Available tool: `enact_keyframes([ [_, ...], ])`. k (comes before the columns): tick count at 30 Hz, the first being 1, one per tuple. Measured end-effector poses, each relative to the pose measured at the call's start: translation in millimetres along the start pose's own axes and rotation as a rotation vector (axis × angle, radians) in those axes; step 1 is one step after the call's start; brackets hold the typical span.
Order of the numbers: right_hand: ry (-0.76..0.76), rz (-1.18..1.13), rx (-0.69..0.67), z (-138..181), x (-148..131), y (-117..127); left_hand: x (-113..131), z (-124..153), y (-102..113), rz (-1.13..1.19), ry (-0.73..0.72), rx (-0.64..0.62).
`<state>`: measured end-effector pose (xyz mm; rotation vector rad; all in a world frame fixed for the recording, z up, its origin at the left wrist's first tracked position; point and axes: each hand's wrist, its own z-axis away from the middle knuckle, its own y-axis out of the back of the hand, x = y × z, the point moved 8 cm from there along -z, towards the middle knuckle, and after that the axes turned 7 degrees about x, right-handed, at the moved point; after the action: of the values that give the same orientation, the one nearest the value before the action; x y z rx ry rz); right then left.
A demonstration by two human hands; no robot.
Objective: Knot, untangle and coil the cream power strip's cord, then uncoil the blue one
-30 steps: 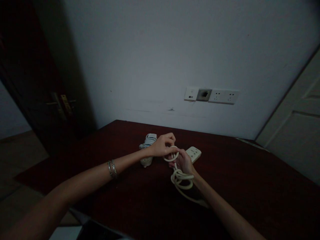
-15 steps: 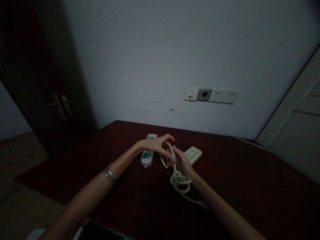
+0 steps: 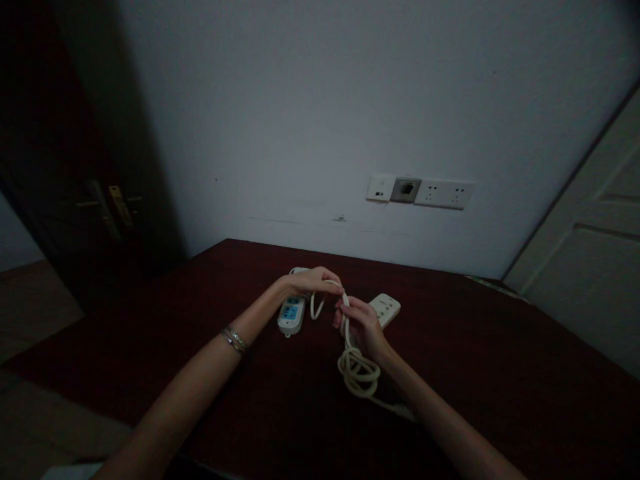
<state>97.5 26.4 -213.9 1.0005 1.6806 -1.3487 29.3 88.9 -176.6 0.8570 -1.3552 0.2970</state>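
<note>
A cream power cord [image 3: 356, 373] lies in loose coils on the dark red table [image 3: 500, 373]. My right hand [image 3: 363, 323] is closed round a stretch of the cord just above the coils. My left hand [image 3: 313, 281] pinches a loop of the same cord a little higher and to the left. A white power strip with blue sockets [image 3: 291, 313] lies under my left wrist. A second white power strip [image 3: 385, 308] peeks out behind my right hand. A bracelet [image 3: 235, 340] sits on my left forearm.
The table stands against a pale wall with a row of wall sockets [image 3: 420, 191]. A dark door with a brass handle [image 3: 107, 203] is at the left, a light panelled door [image 3: 590, 267] at the right. Something pale shows at the bottom left edge.
My left hand has turned from fingers spread beside the cord to a pinch on a loop, drawn up and left. The coils shifted slightly. The view has drifted right.
</note>
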Motion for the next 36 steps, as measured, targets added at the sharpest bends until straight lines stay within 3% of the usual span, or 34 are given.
enact_keyframes([
  [3, -0.007, 0.176, 0.054, -2.4, -15.8, 9.2, 7.0, 1.8, 0.2, -0.068, -0.021, 0.023],
  [6, 0.074, 0.571, 0.161, 5.0, -55.2, 30.8, 8.3, 2.8, 2.0, -0.092, -0.017, 0.051],
  [9, 0.187, 1.082, 0.107, 34.8, -91.9, 43.1, 11.1, 2.6, 2.9, -0.106, -0.041, 0.063],
  [13, 0.028, 1.516, 0.051, 95.0, -84.4, 65.1, 16.3, 1.9, 1.8, -0.118, -0.065, 0.073],
  [17, -0.041, 1.594, -0.02, 135.8, -40.1, 67.0, 20.5, 2.7, 1.2, -0.114, -0.076, 0.102],
  [22, -0.09, 1.767, 0.04, 142.2, -13.2, 69.7, 25.0, 5.1, 1.8, -0.152, -0.09, 0.12],
  [30, 0.026, 1.765, 0.362, 143.5, -62.7, 95.1, 24.5, 4.8, 1.6, -0.209, -0.092, 0.117],
  [36, 0.35, 1.54, 0.631, 117.7, -118.8, 117.8, 30.0, 8.0, -10.0, -0.174, -0.106, 0.024],
])
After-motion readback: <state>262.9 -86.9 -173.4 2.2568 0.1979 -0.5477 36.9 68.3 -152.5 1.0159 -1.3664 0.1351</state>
